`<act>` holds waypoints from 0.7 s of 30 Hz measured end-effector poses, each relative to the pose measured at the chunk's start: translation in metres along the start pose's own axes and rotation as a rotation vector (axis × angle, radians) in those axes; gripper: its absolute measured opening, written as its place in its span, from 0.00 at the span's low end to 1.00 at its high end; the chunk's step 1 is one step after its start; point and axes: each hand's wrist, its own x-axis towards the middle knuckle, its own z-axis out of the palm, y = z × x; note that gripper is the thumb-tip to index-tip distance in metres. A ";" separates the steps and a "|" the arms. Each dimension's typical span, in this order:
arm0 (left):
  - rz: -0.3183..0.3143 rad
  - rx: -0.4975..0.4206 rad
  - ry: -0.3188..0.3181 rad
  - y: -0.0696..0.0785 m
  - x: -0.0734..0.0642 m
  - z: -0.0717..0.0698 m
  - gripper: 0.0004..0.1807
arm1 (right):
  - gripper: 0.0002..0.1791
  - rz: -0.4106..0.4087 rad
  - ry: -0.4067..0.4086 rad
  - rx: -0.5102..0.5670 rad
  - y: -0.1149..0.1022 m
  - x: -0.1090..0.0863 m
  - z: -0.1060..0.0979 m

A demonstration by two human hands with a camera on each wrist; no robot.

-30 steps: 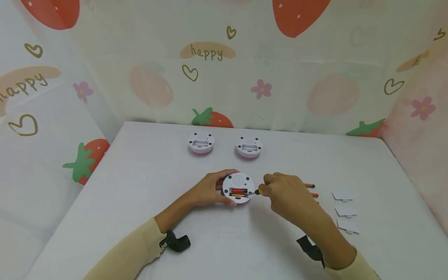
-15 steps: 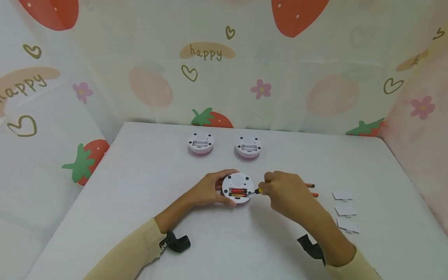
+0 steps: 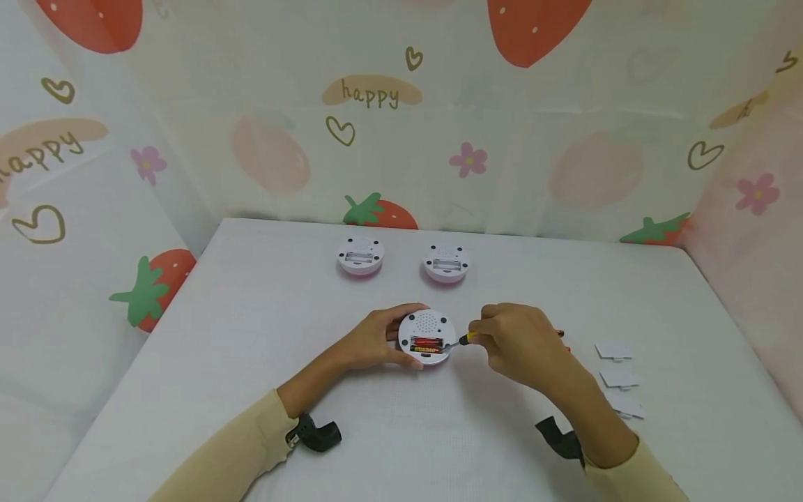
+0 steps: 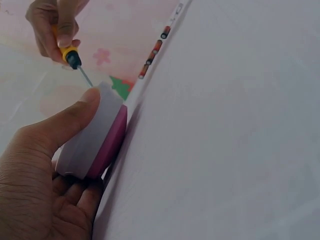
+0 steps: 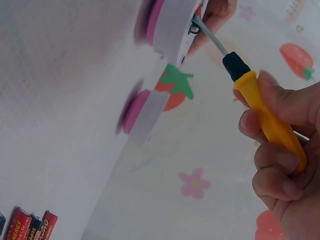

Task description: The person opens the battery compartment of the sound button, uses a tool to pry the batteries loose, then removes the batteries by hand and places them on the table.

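Near the table's middle, my left hand (image 3: 376,343) grips a round white device with a pink far side (image 4: 114,140), thumb on one edge and fingers round the other. Its underside, with a speaker grille and small black feet, faces up in the head view. Red-and-black batteries (image 3: 426,346) lie in its uncovered compartment. My right hand (image 3: 519,345) holds a screwdriver (image 5: 274,122) by its yellow handle, fingers curled round it. The metal shaft slants to the right end of the compartment, by the batteries; exactly what the tip touches cannot be made out.
Two similar devices, a left one (image 3: 360,268) and a right one (image 3: 446,275), stand farther back with bare battery compartments. Several loose batteries (image 5: 20,225) lie beyond my right hand, partly hidden in the head view. White covers (image 3: 620,378) lie in a column at the right.
My right hand has shifted slightly right and up with the screwdriver, its tip still at the compartment's right end. The left hand and device have stayed put.
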 end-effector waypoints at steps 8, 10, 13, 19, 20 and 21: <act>-0.010 -0.008 -0.001 0.001 -0.001 0.000 0.50 | 0.04 0.010 0.015 0.018 0.003 0.000 0.002; -0.007 -0.013 -0.003 0.002 -0.001 0.000 0.50 | 0.04 0.009 0.018 0.022 0.005 0.000 0.002; -0.001 -0.019 -0.005 0.003 -0.001 0.000 0.50 | 0.03 0.006 0.022 0.030 0.007 0.000 0.003; -0.001 -0.011 -0.006 0.003 0.000 -0.001 0.50 | 0.02 0.018 0.002 0.053 0.011 0.000 0.004; -0.001 -0.012 -0.007 0.003 0.000 -0.001 0.50 | 0.02 0.022 -0.004 0.057 0.012 0.000 0.004; -0.001 -0.013 -0.008 0.002 0.000 -0.001 0.50 | 0.02 0.025 -0.008 0.061 0.012 0.000 0.004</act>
